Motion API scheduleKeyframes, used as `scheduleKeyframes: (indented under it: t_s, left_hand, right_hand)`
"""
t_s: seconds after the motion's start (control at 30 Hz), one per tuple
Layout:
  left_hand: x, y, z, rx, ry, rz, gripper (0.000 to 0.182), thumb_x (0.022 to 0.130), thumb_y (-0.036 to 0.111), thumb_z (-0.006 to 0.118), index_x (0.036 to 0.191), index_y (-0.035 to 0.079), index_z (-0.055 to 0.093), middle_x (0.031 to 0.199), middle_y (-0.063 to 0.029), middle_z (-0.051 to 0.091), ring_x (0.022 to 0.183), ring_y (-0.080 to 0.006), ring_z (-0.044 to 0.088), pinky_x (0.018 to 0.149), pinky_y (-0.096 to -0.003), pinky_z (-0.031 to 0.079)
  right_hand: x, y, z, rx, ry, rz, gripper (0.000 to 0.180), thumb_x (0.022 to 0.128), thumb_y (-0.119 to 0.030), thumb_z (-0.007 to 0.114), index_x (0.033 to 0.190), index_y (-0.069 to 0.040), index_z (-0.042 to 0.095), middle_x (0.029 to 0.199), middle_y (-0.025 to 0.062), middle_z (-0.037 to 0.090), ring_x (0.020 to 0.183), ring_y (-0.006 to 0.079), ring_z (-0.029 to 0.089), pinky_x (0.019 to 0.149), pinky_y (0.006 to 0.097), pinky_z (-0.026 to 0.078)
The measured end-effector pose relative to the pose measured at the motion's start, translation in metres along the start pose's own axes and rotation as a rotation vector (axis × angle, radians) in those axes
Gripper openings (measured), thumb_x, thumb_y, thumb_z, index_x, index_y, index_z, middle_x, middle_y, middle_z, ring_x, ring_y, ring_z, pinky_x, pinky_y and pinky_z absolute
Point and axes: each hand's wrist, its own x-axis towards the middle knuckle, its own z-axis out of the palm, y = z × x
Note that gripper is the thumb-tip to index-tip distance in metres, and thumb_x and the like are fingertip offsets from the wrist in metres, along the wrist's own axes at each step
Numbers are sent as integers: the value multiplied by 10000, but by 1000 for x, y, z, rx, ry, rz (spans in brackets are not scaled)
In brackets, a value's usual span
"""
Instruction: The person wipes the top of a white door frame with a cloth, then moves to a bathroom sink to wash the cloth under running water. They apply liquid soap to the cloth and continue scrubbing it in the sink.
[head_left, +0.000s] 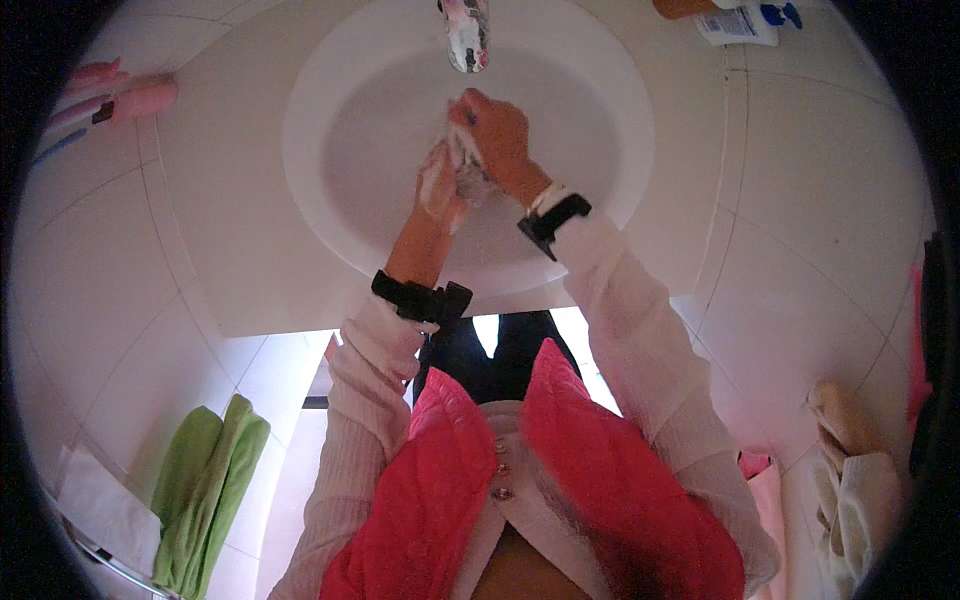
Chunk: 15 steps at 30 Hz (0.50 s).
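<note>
Under a metal faucet (469, 37), my two hands are together over the white oval sink basin (360, 217). My left hand (441, 184) is lower, with what looks like whitish lather on its palm and wrist. Curled over its fingers is my right hand (495, 135), above and to the right. Something whitish and partly see-through, lather or a thin material, lies between them; I cannot tell which, nor whether either hand grips it. A black strap (420, 298) circles my left cuff, and another black strap (555, 221) circles my right one.
A white pump bottle (739, 26) with a blue top is at the upper right of the counter (232, 195). Pink items (146, 99) are at the upper left. Green towels (214, 495) hang at the lower left, beige and white cloths (859, 480) at the lower right.
</note>
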Motion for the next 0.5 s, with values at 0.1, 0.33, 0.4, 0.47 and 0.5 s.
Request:
scheduleKeyframes:
  t_s: [0.1, 0.33, 0.4, 0.47, 0.5]
  left_hand:
    - [2, 5, -2, 127, 105, 47, 326, 949, 270, 387, 1187, 54, 443, 1105, -67, 521, 999, -221, 522, 842, -369, 450]
    - [-20, 16, 29, 120, 291, 13, 319, 931, 264, 445, 1147, 31, 460, 1069, -109, 534, 996, -223, 521, 862, -357, 441]
    - [-33, 22, 41, 275, 387, 45, 333, 912, 270, 479, 1130, 19, 460, 1051, -116, 535, 976, -220, 523, 847, -351, 446]
    - [-43, 39, 34, 451, 372, 231, 346, 888, 283, 512, 1110, 23, 467, 1029, -84, 530, 894, -202, 546, 756, -341, 477]
    - [-41, 51, 24, 789, 449, 211, 324, 879, 257, 526, 1093, 21, 468, 1005, -83, 531, 888, -197, 545, 751, -336, 477]
  right_hand:
    - [2, -1, -1, -126, -55, 85, 208, 770, -306, 600, 900, -143, 613, 899, 68, 630, 695, 285, 627, 548, 424, 476]
    - [-6, 9, 10, -140, -59, -94, 283, 772, -358, 595, 927, -123, 614, 908, 107, 626, 751, 264, 633, 634, 387, 496]
    - [10, 51, 6, -220, 36, -91, 382, 745, -398, 617, 975, -93, 594, 902, 132, 623, 780, 282, 627, 680, 378, 499]
    - [10, 86, 6, -92, -174, 149, 474, 726, -407, 634, 1024, -47, 557, 891, 167, 615, 801, 314, 613, 725, 386, 491]
    - [11, 99, 4, -14, -191, 189, 521, 716, -411, 642, 1048, -24, 538, 885, 184, 612, 811, 330, 606, 748, 389, 487]
